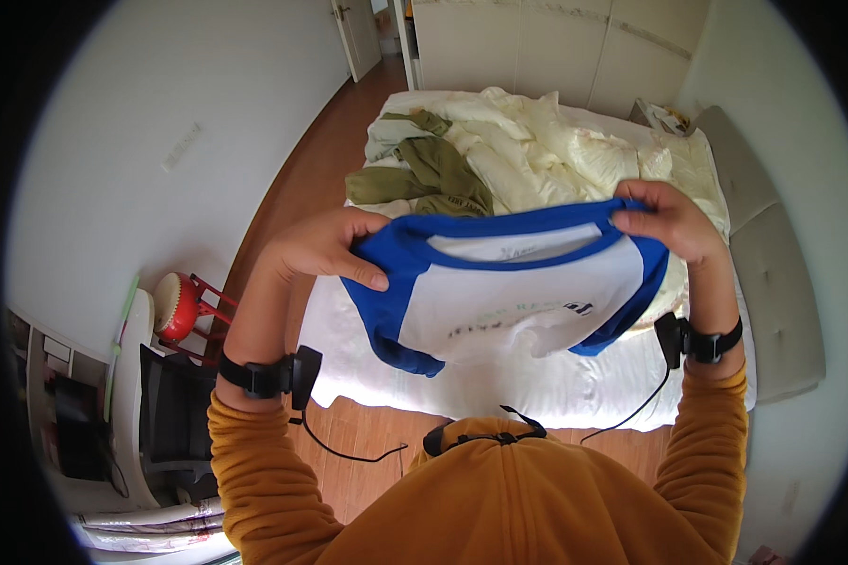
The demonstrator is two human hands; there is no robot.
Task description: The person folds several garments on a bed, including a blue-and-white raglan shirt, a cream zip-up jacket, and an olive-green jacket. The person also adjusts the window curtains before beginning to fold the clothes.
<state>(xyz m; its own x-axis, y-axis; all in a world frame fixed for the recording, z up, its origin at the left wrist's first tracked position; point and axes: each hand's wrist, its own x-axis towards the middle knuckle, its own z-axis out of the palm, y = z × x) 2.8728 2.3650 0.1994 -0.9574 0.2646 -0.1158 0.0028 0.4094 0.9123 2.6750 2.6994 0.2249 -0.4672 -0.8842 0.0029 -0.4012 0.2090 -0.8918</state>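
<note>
A white T-shirt with blue sleeves and a blue neckband (516, 304) hangs stretched between my hands, its collar at the top. My left hand (332, 251) grips the shirt's left shoulder, thumb in front. At the other shoulder, my right hand (668, 219) pinches the blue cloth near the neckband. Printed writing and a small dark figure show on the shirt's white front, and its lower part is creased. Below and behind it spreads the white sheet of a bed (523, 395).
An olive-green garment (438, 176) lies crumpled on the bed beside a cream quilt (537, 155). A grey padded headboard (777, 282) stands at the right. To the left are a red drum on a stand (177, 307), a black chair (177, 409) and a desk (138, 452). Wardrobe doors (551, 42) line the back.
</note>
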